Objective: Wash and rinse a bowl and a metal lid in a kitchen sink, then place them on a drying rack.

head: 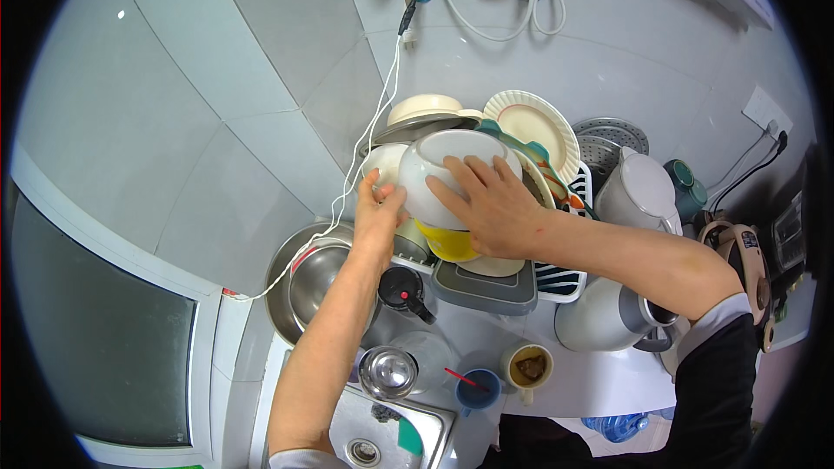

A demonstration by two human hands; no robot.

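Observation:
My right hand (498, 208) lies spread on the side of an upturned white bowl (427, 198) that tops the dish pile. At the bowl's left edge is my left hand (381, 208), its thumb and fingers apart; whether it bears on the bowl I cannot tell. Under the white bowl shows a yellow bowl (449, 244), above a grey lidded container (485, 290). A cream fluted plate (531, 127) leans behind, near a green-rimmed dish (515, 140). The white dish rack (573, 286) shows at the right of the pile.
Steel basins (280, 280) and a black-lidded vessel (399, 286) stand left. Nearer me are a blue cup (479, 391), a mug with a tea bag (529, 365) and the sink (345, 423). A white kettle (593, 316) lies right. White cords (335, 208) hang beside my left hand.

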